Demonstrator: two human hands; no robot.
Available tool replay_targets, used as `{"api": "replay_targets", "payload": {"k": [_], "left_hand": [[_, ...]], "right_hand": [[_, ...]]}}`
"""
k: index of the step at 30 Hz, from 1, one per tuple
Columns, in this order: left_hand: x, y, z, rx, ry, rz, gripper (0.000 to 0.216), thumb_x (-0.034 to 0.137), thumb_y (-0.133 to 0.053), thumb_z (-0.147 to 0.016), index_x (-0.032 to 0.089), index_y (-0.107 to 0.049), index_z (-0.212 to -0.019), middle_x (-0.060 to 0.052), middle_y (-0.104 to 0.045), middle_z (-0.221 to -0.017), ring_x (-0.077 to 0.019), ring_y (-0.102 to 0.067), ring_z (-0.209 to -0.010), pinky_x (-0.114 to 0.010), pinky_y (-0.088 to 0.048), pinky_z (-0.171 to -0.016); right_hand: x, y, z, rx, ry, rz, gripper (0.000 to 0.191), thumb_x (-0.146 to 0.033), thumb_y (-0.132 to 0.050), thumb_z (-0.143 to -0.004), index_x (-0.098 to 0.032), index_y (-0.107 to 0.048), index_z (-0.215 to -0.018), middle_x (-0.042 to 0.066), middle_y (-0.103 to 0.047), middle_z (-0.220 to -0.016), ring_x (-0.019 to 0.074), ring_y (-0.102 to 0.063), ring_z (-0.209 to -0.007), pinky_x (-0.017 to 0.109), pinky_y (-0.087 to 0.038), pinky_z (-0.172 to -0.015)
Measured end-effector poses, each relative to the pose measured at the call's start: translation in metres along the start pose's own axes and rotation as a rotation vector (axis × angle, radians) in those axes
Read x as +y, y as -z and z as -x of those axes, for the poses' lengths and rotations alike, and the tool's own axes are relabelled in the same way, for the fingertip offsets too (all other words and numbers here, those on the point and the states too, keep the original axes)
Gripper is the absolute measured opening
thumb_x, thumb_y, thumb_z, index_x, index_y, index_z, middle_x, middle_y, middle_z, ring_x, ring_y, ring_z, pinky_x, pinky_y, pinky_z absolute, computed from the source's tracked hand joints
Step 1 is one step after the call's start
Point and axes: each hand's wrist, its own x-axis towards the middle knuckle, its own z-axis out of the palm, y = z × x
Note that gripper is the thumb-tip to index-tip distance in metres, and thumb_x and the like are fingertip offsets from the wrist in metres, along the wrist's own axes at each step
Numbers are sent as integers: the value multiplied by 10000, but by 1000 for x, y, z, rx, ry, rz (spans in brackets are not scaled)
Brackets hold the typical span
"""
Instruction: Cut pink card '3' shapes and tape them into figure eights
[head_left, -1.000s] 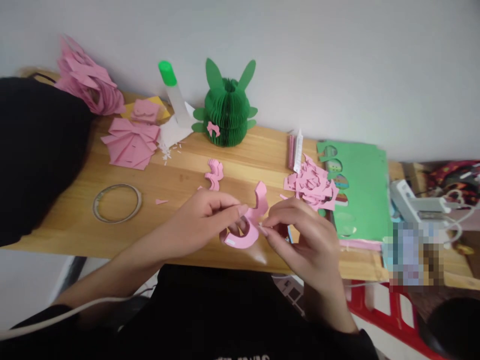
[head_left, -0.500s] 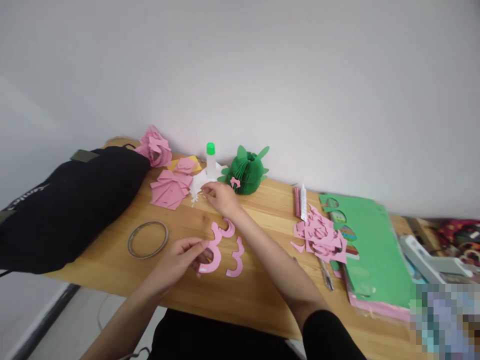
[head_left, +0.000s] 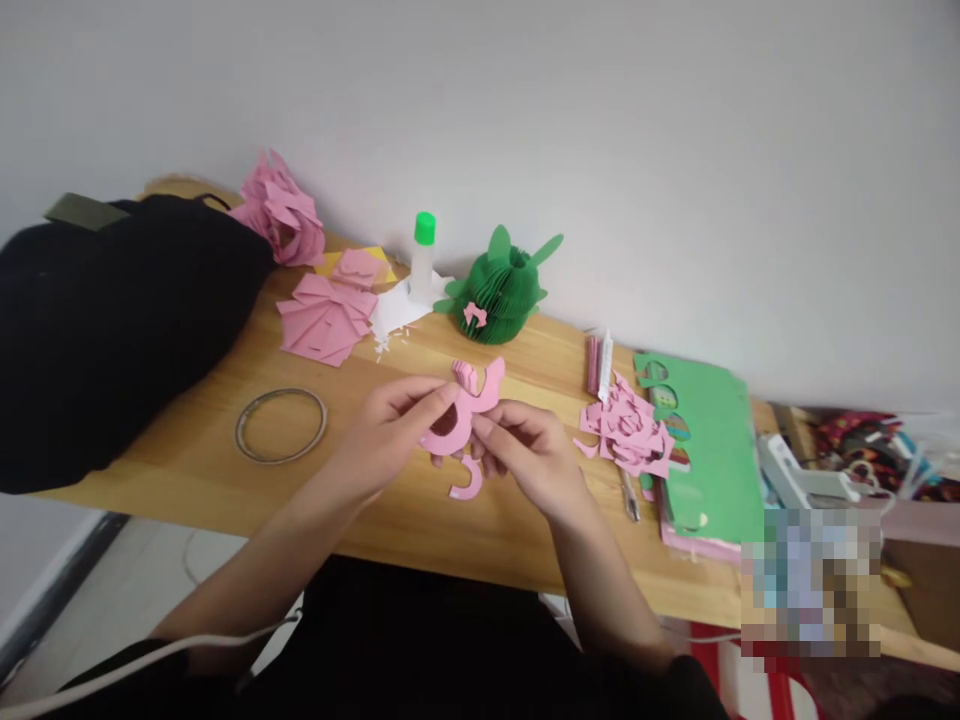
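Observation:
Both my hands meet over the middle of the wooden table. My left hand and my right hand each pinch a pink curved paper cutout, holding it just above the tabletop. Under it lies a second pink curved piece. Behind them stands a green honeycomb paper figure with two ears and a small pink bow. A glue bottle with a green cap stands to its left.
A black bag fills the left end. A clear tape ring lies near it. Pink paper stacks and scraps lie about. Green card sheets, a pen and clutter sit at the right.
My right hand has come back from the far side near the glue bottle and joined my left hand on the pink cutout, which is now lifted off the table.

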Motion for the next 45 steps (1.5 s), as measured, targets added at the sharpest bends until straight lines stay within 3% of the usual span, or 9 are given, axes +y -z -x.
{"api": "replay_targets", "payload": {"k": [6, 12, 19, 22, 25, 27, 31, 38, 45], "left_hand": [[2, -13, 0, -97, 5, -2, 275, 422, -661, -808, 172, -654, -694, 11, -617, -588, -113, -598, -506, -187, -475, -434], [1, -14, 6, -188, 73, 122, 261, 393, -729, -763, 153, -715, -866, -26, -710, -750, -134, -661, -607, -205, -523, -498], [-3, -16, 13, -254, -14, 53, 146, 218, -752, -755, 179, -721, -891, -18, -764, -739, -126, -688, -592, -202, -560, -559], [0, -20, 13, -273, -33, 55, 133, 183, -758, -750, 198, -724, -878, -5, -770, -739, -132, -719, -637, -179, -562, -562], [3, -24, 14, -263, -54, 48, 137, 160, -773, -732, 209, -726, -852, 1, -772, -760, -131, -730, -680, -168, -565, -587], [4, -26, 15, -249, -62, 31, 147, 153, -788, -713, 209, -730, -835, 1, -769, -771, -130, -724, -695, -179, -576, -625], [4, -29, 16, -285, -73, 22, 143, 174, -819, -688, 209, -729, -794, 0, -762, -767, -133, -705, -687, -203, -584, -653], [6, -31, 16, -289, -73, 31, 174, 126, -816, -675, 239, -762, -796, 24, -764, -765, -124, -699, -699, -201, -581, -684], [4, -32, 18, -259, -51, -38, 181, 230, -844, -672, 253, -778, -839, -2, -785, -816, -174, -719, -735, -280, -609, -726]], "right_hand": [[-6, 0, 11, 190, 97, -4, 222, -336, -680, -833, -181, -598, -696, -45, -581, -576, 64, -490, -453, 176, -411, -402], [0, 15, 25, 320, 151, -125, 106, -261, -684, -829, -183, -661, -761, -57, -571, -546, 64, -483, -414, 180, -427, -393], [5, 28, 37, 349, 128, -122, 201, -337, -698, -833, -187, -638, -713, -48, -569, -566, 70, -477, -417, 192, -413, -388], [2, 30, 43, 396, 141, -76, 288, -367, -670, -872, -185, -610, -656, -47, -541, -537, 72, -476, -424, 194, -410, -399], [-7, 28, 52, 516, 265, 92, 155, -255, -664, -890, -198, -653, -747, -45, -561, -582, 75, -485, -476, 198, -416, -438], [-16, 26, 58, 488, 377, 263, 71, -149, -664, -878, -215, -686, -888, -27, -617, -681, 90, -530, -551, 218, -449, -490], [-29, 23, 62, 302, 521, 533, 188, -63, -651, -868, -203, -695, -988, 25, -687, -858, 120, -625, -725, 242, -524, -595], [-29, 24, 64, 263, 528, 575, 217, -61, -645, -881, -204, -693, -1036, 35, -692, -901, 128, -654, -767, 252, -561, -642], [-29, 25, 65, 278, 504, 578, 204, -64, -652, -880, -200, -698, -1025, 35, -712, -938, 120, -671, -787, 246, -582, -677]]}}
